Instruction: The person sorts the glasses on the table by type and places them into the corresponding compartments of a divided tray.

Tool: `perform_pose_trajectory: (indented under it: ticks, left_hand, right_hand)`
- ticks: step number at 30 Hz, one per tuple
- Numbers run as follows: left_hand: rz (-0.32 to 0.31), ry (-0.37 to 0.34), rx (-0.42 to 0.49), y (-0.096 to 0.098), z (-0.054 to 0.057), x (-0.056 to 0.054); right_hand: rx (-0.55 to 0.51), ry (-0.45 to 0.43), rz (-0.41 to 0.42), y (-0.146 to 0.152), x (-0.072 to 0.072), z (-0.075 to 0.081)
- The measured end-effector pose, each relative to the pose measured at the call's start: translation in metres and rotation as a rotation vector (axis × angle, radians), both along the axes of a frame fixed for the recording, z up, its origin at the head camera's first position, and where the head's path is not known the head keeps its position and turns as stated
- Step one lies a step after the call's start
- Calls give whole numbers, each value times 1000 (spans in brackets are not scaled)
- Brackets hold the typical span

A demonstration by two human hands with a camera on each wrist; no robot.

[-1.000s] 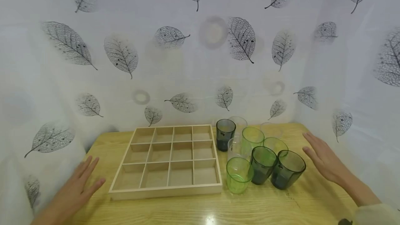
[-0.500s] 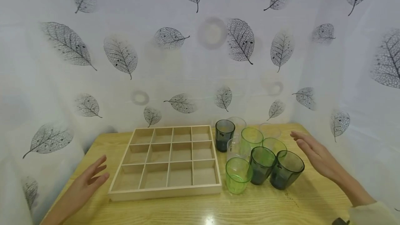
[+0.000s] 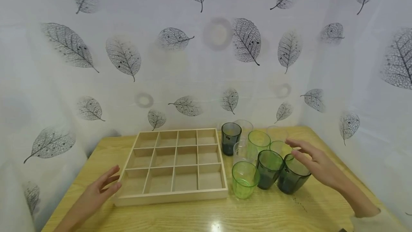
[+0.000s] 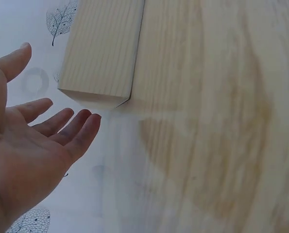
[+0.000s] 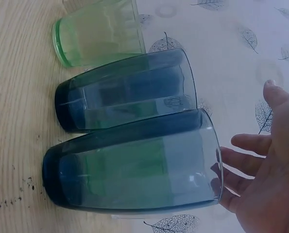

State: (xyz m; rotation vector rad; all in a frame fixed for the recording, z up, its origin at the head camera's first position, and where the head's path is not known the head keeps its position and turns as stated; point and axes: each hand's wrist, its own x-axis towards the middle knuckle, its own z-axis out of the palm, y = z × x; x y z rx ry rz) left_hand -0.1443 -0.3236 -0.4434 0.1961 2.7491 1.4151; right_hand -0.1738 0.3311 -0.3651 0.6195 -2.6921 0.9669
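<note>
Beside the front left corner of a wooden divider box [image 3: 170,198] is my left hand [image 3: 96,192], its fingers loosely extended and holding nothing. In the left wrist view the fingertips are close to the box corner [image 4: 95,58]. My right hand [image 3: 318,164] hovers at the rim of the rightmost dark grey glass [image 3: 291,178], fingers loosely spread. The right wrist view shows some fingers behind that glass's rim [image 5: 134,170]. A second dark glass [image 3: 269,171] and a light green glass [image 3: 245,182] stand upright to its left.
Behind these are another green glass [image 3: 259,139], a dark glass [image 3: 230,139] next to the box, and several clear glasses, one of them a clear glass [image 3: 239,155] mid-cluster. A leaf-patterned curtain [image 3: 193,63] encloses the wooden table [image 3: 180,217] at the back and sides.
My right hand has moved left, from beside the glasses to over the rightmost dark glass. My left hand has shifted right toward the box corner. Glasses and box stay put.
</note>
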Motion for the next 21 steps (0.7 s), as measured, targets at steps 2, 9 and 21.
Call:
perform_pose_trajectory:
  ticks: [2,9,21]
  left_hand:
    - [-3,-39,-1,1,-2,-1]
    - [-18,-216,7,2,-4,-5]
    - [-47,-261,112,1,-6,-4]
  right_hand:
    - [18,-10,-14,1,3,-2]
    - [50,-35,-38,10,11,-14]
    - [82,-1,-49,21,17,-32]
